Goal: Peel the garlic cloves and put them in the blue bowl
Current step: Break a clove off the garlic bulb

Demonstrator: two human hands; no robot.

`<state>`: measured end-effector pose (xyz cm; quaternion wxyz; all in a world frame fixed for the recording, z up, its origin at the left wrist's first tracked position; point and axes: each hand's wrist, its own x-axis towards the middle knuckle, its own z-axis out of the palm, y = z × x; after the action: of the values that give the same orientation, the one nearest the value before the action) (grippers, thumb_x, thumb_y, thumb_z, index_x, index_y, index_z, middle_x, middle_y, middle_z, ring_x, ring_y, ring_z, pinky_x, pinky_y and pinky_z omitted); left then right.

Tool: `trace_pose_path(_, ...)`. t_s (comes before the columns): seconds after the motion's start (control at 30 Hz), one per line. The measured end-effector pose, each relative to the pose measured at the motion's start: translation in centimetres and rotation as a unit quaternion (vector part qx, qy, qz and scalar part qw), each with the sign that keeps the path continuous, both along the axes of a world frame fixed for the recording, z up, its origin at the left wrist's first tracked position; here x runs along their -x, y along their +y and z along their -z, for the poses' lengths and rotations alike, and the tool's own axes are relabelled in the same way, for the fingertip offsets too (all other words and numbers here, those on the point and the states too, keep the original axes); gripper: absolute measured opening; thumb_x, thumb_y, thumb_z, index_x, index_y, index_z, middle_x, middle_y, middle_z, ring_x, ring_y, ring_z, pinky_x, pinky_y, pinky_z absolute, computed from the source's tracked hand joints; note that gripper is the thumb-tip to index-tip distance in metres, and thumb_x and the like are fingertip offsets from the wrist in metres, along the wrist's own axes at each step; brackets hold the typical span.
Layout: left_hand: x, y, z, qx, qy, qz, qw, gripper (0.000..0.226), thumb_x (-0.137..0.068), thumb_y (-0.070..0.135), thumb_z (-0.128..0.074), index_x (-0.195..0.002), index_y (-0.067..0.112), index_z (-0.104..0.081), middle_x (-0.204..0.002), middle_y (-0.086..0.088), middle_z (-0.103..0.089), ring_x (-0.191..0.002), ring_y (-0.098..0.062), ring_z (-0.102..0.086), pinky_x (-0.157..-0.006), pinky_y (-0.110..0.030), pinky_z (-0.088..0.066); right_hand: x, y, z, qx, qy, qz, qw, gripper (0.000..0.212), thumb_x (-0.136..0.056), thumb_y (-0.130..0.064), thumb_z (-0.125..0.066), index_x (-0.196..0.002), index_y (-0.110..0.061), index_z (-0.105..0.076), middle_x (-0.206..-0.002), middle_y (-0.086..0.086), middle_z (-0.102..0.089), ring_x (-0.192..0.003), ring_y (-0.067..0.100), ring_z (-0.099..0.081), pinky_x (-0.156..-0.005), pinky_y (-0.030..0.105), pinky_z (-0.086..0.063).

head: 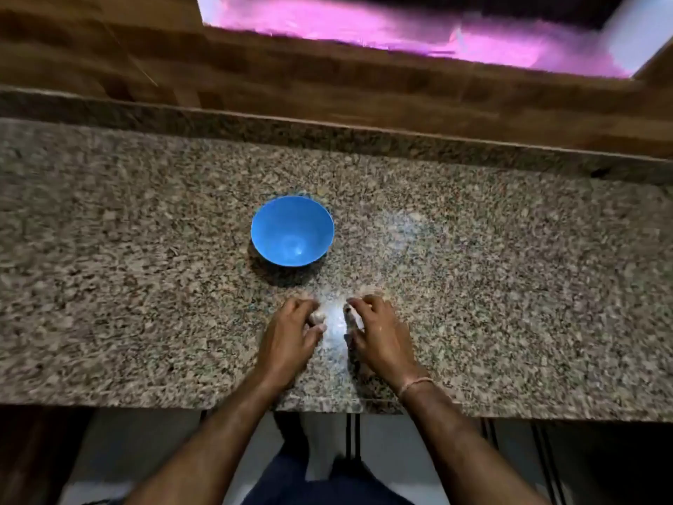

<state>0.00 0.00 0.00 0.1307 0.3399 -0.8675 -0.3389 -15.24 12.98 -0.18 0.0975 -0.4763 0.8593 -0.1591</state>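
1. Your left hand (291, 329) curls its fingers around a small pale garlic clove (317, 316), low over the granite counter (510, 286).
2. Your right hand (378, 333) has curled fingers too, but the blur hides whether it holds something.
3. The blue bowl (276, 220) stands upright on the counter, just beyond both hands.

blue bowl (291, 231): round, bright blue, standing upright, nothing inside it, at 11 o'clock from the garlic clove.
garlic clove (317, 317): small, pale, blurry lump near the bowl, held in the fingertips of the left hand (291, 333).
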Motion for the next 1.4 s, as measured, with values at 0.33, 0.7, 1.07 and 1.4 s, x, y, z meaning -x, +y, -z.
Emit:
trace_pose_path(0.33, 2.3, -0.3, -2.0, -0.298, 0.096, -0.126, 0.941, 0.026, -0.086, 0.014, -0.084, -0.105, 0.029, -0.075, -0.110, 0.003, -0.068, -0.087, -0.012, -0.073, -0.073, -0.031, -0.063, 0.4, -1.6, -0.8, 0.127, -0.274, 0.083, 0.950, 0.036, -0.093, -0.019, -0.077, -0.128, -0.028, -0.072, -0.124, -0.008, -0.068, -0.116, 0.012, -0.062, -0.097, 0.037, -0.055)
trace_pose_path(0.7, 6.9, 0.2, -7.3, -0.446, 0.212, -0.210, 0.844, 0.034, -0.091, 0.000, -0.071, -0.123, 0.013, -0.075, -0.119, 0.003, -0.077, -0.115, -0.010, -0.071, -0.094, -0.025, -0.058, 3.6, -3.3, -6.4, 0.222, -0.472, 0.105, 0.847, 0.021, -0.095, -0.020, -0.077, -0.116, -0.018, -0.077, -0.110, -0.003, -0.075, -0.101, 0.019, -0.073, -0.086, 0.040, -0.064)
trace_pose_path(1.07, 8.0, 0.9, -8.1, -0.411, 0.239, -0.221, 0.852, 0.033, -0.085, -0.002, -0.076, -0.116, 0.011, -0.077, -0.116, -0.002, -0.077, -0.111, -0.017, -0.074, -0.090, -0.027, -0.060, 5.3, -3.3, -7.6, 0.205, -0.298, -0.014, 0.932, 0.025, -0.099, -0.024, -0.073, -0.121, -0.012, -0.076, -0.106, -0.004, -0.076, -0.093, 0.004, -0.071, -0.080, 0.019, -0.059)
trace_pose_path(1.4, 8.3, 1.9, -8.3, -0.377, 0.224, -0.231, 0.869, 0.030, -0.087, -0.002, -0.077, -0.113, 0.013, -0.078, -0.111, 0.000, -0.077, -0.106, -0.018, -0.074, -0.088, -0.029, -0.061, 4.7, -2.8, -7.6, 0.199, -0.240, -0.007, 0.950, 0.026, -0.103, -0.030, -0.067, -0.121, -0.011, -0.074, -0.105, -0.001, -0.075, -0.088, 0.005, -0.070, -0.077, 0.021, -0.059)
